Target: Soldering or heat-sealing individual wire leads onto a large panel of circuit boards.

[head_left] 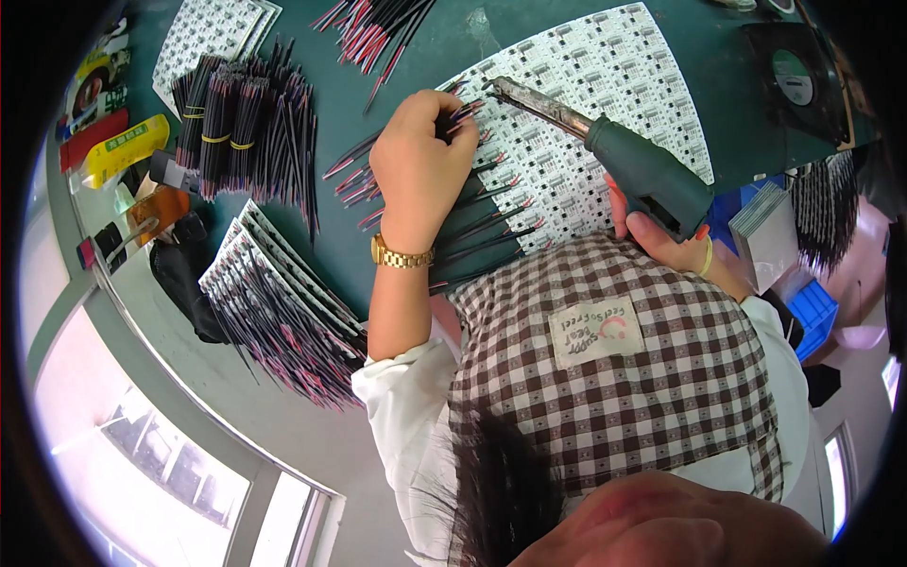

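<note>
My right hand is wrapped round the dark green handle of a soldering gun. Its long metal tip reaches left over a white circuit board panel, close to the panel's upper left edge. Beside that tip, my left hand is closed in a pinch on thin black wires with reddish ends. More black wires lie in a row along the panel's left edge, below my left hand, their ends over the board. My left wrist wears a gold watch.
Banded bundles of black wires lie to the left, with bare panels behind them. Wired panels are stacked at the table's near left. Loose wires lie at the far edge. A black square object sits at the far right.
</note>
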Demonstrator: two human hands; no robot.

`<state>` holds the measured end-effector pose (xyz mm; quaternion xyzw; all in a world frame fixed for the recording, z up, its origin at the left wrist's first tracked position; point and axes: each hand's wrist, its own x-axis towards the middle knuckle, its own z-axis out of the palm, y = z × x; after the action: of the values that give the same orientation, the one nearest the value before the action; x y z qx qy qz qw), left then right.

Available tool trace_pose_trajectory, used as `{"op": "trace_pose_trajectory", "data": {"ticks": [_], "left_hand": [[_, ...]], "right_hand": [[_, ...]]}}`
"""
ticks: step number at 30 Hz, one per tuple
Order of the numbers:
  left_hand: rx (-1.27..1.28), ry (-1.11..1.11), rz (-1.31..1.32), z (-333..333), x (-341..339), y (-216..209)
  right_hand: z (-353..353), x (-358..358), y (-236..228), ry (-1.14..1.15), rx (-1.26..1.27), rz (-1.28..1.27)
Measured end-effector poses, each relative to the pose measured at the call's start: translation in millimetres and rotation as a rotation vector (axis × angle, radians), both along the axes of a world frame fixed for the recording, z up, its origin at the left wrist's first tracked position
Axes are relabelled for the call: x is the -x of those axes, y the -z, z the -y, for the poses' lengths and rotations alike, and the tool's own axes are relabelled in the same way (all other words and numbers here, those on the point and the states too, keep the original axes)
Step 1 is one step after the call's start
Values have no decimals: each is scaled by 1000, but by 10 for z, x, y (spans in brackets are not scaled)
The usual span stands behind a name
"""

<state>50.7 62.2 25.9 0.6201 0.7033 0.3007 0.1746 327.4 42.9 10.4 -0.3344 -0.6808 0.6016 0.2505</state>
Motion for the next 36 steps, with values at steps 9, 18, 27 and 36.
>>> {"op": "trace_pose_trajectory", "data": {"ticks": [9,18,27,36], "left_hand": [[61,-35,-17,-9,-85,147],[125,-64,-46,-39,-139,113],[183,-35,15,-90,-3,81],[321,164,135,-292,152,155]], "right_hand": [[87,-39,128,28,75,29],[71,-137,216,-44,48,10],[51,-68,61,10,284,-35],[116,-72,99,93,302,-31]]}}
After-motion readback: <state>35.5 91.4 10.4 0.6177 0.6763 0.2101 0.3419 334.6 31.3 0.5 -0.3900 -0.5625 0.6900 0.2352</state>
